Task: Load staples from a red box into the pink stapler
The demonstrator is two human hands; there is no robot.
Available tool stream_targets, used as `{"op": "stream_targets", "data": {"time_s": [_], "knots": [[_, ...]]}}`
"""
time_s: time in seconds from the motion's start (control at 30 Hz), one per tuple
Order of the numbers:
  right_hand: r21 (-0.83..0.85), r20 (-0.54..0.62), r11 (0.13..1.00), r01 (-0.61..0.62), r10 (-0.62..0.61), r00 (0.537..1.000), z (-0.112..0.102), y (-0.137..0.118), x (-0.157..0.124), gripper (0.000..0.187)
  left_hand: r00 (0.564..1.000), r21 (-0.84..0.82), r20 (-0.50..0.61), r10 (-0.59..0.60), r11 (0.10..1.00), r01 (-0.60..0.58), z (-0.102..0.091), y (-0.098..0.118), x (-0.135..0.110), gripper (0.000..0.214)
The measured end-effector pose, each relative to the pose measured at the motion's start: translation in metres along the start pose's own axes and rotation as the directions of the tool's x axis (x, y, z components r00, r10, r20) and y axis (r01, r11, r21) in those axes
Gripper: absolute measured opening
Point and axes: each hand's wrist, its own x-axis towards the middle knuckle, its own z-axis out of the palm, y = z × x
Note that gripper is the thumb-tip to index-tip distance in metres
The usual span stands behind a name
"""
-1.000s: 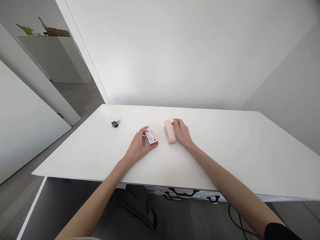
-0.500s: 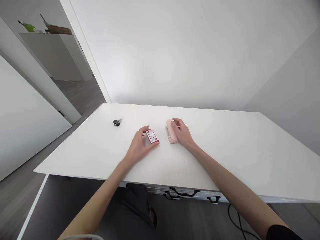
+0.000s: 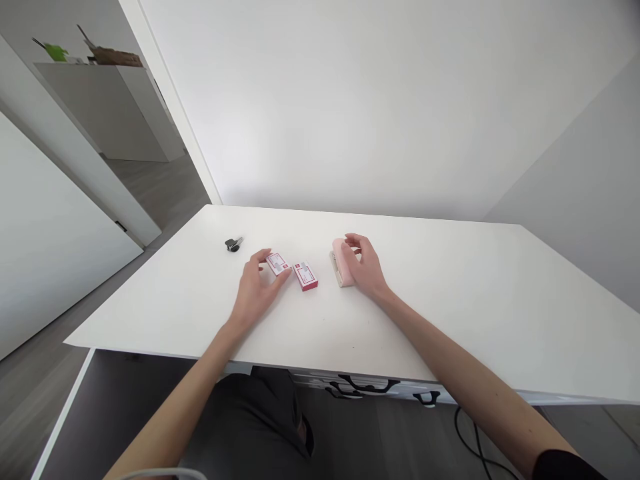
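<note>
My left hand (image 3: 255, 287) has its thumb and fingers closed on the edges of a small white-and-red box (image 3: 279, 263). Just right of it, a second small red-and-white box (image 3: 305, 275) lies label-up on the desk. A pink stapler (image 3: 342, 261) with a cream base rests at the right of this box. My right hand (image 3: 367, 267) wraps its right side, thumb over the pink top and fingers partly hidden behind. Farther left on the desk sits a small black-and-silver object (image 3: 233, 245), perhaps a staple remover; neither hand touches it.
The white desk (image 3: 450, 300) meets a white wall (image 3: 360, 113) at the back. Drawers with black handles (image 3: 370, 385) are below its front edge, and a black cable (image 3: 477, 440) lies on the floor. A doorway opens at the left.
My left hand has moved left with the labelled box. A second, similar box now shows where the first one was. My right hand stays on the stapler.
</note>
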Motion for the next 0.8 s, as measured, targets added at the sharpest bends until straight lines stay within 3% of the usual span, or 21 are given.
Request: {"op": "stream_targets", "data": {"time_s": [0.17, 0.3, 0.47, 0.57, 0.67, 0.8], "knots": [[-0.001, 0.000, 1.000, -0.026, 0.026, 1.000, 0.001, 0.003, 0.002, 0.048, 0.996, 0.173, 0.087, -0.003, 0.985, -0.012, -0.021, -0.022, 0.002, 0.065], [0.012, 0.004, 0.999, -0.051, 0.051, 0.999, 0.002, 0.005, 0.003, 0.048, 0.990, 0.259, 0.128, 0.064, 0.961, -0.095, -0.024, -0.025, -0.001, 0.067], [0.030, 0.031, 0.997, -0.072, 0.071, 0.997, 0.003, 0.004, 0.003, 0.045, 0.928, 0.255, 0.210, 0.307, 0.899, -0.355, -0.013, -0.014, -0.005, 0.058], [0.037, 0.048, 0.996, -0.082, 0.081, 0.996, 0.003, 0.003, 0.002, 0.045, 0.879, 0.218, 0.288, 0.380, 0.868, -0.446, 0.001, 0.000, -0.006, 0.062], [0.038, 0.052, 0.995, -0.094, 0.092, 0.994, 0.002, 0.002, 0.002, 0.045, 0.873, 0.227, 0.333, 0.357, 0.868, -0.442, 0.015, 0.013, -0.005, 0.073], [0.038, 0.062, 0.994, -0.104, 0.101, 0.993, 0.002, 0.004, 0.003, 0.048, 0.896, 0.224, 0.338, 0.289, 0.900, -0.375, 0.022, 0.019, -0.002, 0.071]]}}
